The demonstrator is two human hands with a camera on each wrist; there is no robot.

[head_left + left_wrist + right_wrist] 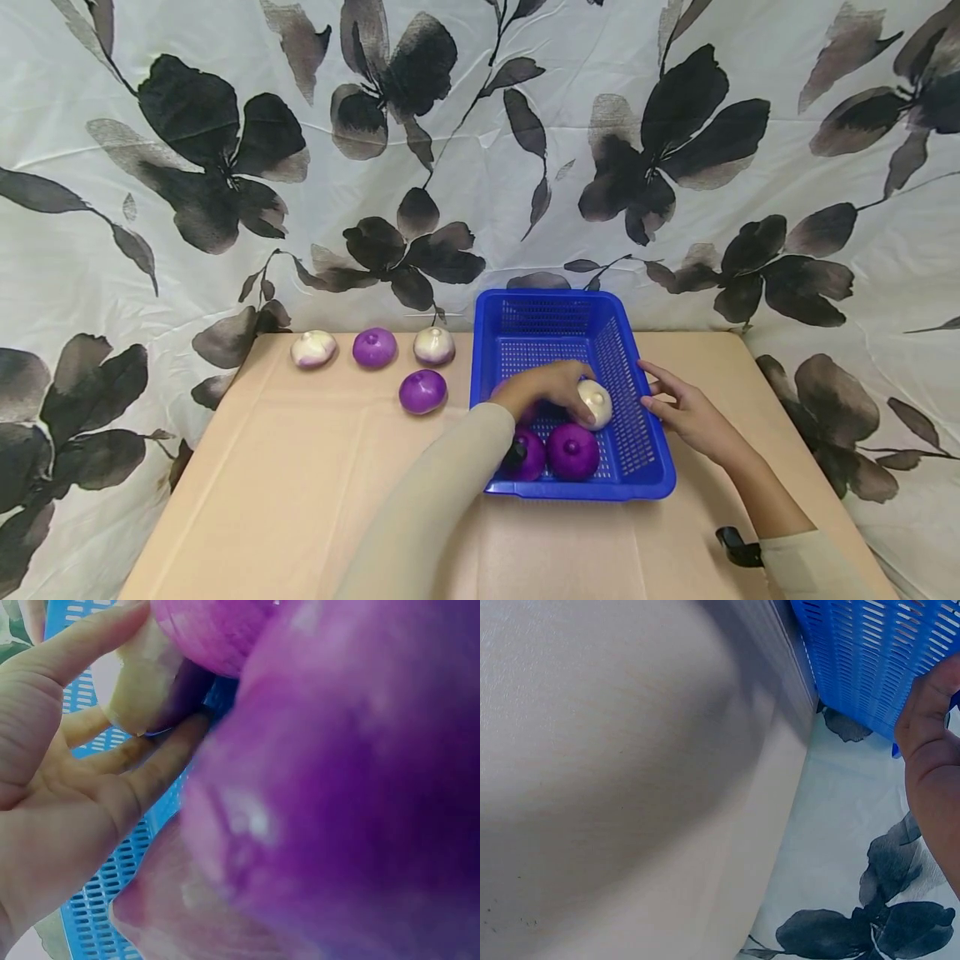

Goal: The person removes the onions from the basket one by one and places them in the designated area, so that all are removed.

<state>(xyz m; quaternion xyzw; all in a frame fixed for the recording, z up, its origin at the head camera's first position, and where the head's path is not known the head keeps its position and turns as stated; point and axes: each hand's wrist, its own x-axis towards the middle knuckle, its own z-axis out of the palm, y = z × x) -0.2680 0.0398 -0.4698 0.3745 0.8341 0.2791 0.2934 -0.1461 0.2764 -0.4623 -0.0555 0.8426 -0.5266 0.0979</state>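
A blue plastic basket (651, 487) with slotted walls stands on the table. Inside it, my left hand (551, 387) holds a white onion (597, 404); the left wrist view shows thumb and fingers around that pale onion (142, 682). Purple onions (573, 452) lie by this hand in the basket, one of them looming large and blurred in the left wrist view (337, 787). My right hand (686, 412) grips the basket's right rim, its thumb against the outer wall in the right wrist view.
Left of the basket, a white onion (313, 349), a purple onion (375, 347) and another white onion (434, 346) form a row near the table's back edge. A purple onion (423, 392) sits in front of them. Flowered cloth (480, 167) hangs behind the table (300, 500).
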